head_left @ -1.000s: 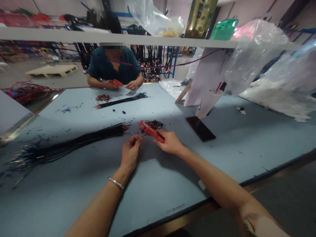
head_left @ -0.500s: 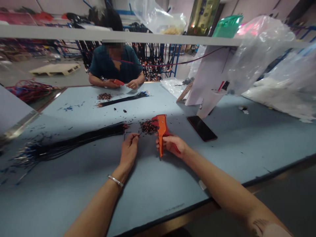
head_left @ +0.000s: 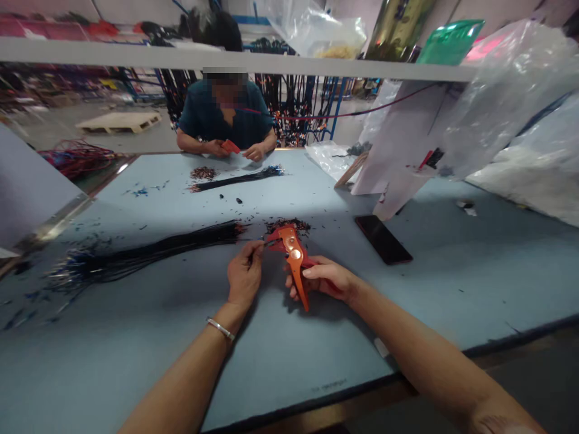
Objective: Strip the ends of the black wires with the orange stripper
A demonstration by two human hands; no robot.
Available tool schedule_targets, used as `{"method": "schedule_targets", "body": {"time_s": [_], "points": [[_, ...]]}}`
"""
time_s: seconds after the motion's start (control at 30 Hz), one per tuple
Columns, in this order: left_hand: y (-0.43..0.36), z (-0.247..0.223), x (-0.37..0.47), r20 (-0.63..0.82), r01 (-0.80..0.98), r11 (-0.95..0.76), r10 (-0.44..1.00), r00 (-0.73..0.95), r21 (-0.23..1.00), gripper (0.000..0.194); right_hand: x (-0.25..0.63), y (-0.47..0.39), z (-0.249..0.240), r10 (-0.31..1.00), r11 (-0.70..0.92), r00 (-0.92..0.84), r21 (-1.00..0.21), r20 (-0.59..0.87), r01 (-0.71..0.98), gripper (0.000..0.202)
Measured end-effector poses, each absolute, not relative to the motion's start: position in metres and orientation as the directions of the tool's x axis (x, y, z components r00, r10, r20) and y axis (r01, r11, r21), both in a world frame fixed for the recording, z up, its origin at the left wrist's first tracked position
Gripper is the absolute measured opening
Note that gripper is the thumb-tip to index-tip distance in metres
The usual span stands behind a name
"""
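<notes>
My right hand (head_left: 323, 278) is wrapped round the handles of an orange and red wire stripper (head_left: 295, 253), its head pointing left. My left hand (head_left: 245, 271) pinches a thin black wire (head_left: 266, 243), whose end lies at the stripper's jaws. Whether the jaws are closed on it I cannot tell. A bundle of black wires (head_left: 163, 250) lies left of my left hand, with bare copper-coloured ends near it and blue and silver ends at the far left. Just behind the stripper's head is a pile of cut insulation bits (head_left: 298, 225).
Across the table (head_left: 289, 374) sits a person (head_left: 226, 120) holding a red tool, beside another wire bundle (head_left: 239, 179) and a scrap pile (head_left: 203, 173). A phone (head_left: 383, 239) lies to the right, near a white cup (head_left: 402, 187). A shelf (head_left: 136, 56) crosses above the table.
The wire stripper has tilted left, and its head has come close to my left hand. The wire's end is now at its jaws. The whole view has shifted slightly.
</notes>
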State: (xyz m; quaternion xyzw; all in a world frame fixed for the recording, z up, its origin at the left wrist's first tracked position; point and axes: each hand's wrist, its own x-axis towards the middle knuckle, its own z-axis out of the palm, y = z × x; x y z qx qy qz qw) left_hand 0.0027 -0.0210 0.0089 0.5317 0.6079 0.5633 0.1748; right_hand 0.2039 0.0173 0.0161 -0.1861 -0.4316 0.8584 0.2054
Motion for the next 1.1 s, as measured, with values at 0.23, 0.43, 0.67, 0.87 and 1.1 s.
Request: {"method": "schedule_targets", "body": {"time_s": [0.23, 0.43, 0.67, 0.87, 1.1], "points": [[-0.0205, 0.0095, 0.0033, 0.412, 0.468, -0.240, 0.858, -0.309, 0.851, 0.021, 0.2037, 0.0176, 0.0140, 0.513, -0.540, -0.849, -0.817, -0.129, -0.202, 0.038], [-0.0219, 0.0123, 0.0048, 0.428, 0.506, -0.235, 0.849, -0.309, 0.830, 0.023, 0.2034, 0.0165, 0.0149, 0.524, -0.540, -0.840, -0.818, -0.144, -0.197, 0.036], [-0.0225, 0.0130, 0.0038, 0.425, 0.472, -0.245, 0.846, -0.322, 0.846, 0.021, 0.2036, 0.0145, 0.0175, 0.532, -0.542, -0.829, -0.822, -0.172, -0.177, 0.037], [-0.0227, 0.0127, 0.0029, 0.415, 0.444, -0.245, 0.844, -0.340, 0.862, 0.023, 0.2018, 0.0118, 0.0206, 0.554, -0.500, -0.815, -0.850, -0.169, -0.164, 0.036], [-0.0237, 0.0139, 0.0029, 0.408, 0.424, -0.240, 0.837, -0.366, 0.873, 0.024, 0.1962, 0.0089, 0.0190, 0.599, -0.462, -0.781, -0.872, -0.175, -0.159, 0.034]]}}
